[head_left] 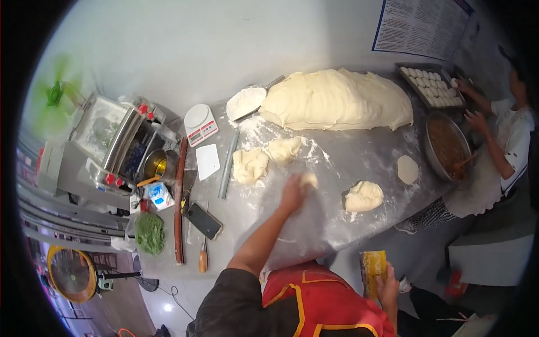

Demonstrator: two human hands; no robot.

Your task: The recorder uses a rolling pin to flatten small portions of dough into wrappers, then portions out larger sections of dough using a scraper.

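Over the middle of the floured table (247, 219) my left hand (294, 194) reaches in. Its fingers are closed at a small piece of dough (309, 180), partly hidden by the hand. Low beside my red apron, my right hand (387, 286) grips a yellow flat rectangular tool (371, 272) dusted with flour; its exact kind is unclear. Two lumps of dough (250, 166) lie just beyond my left hand, side by side. To the right are another dough lump (364, 196) and a flat dough round (407, 169). A huge dough mass (337, 101) rests along the wall.
A flour scoop (247, 103), white scale (200, 123), metal rod (229, 164), phone (204, 221) and long brown stick (180, 208) occupy the left side. At right, a co-worker (514, 129) stands by a bowl of brown filling (431, 146) and a tray of dough balls (420, 84).
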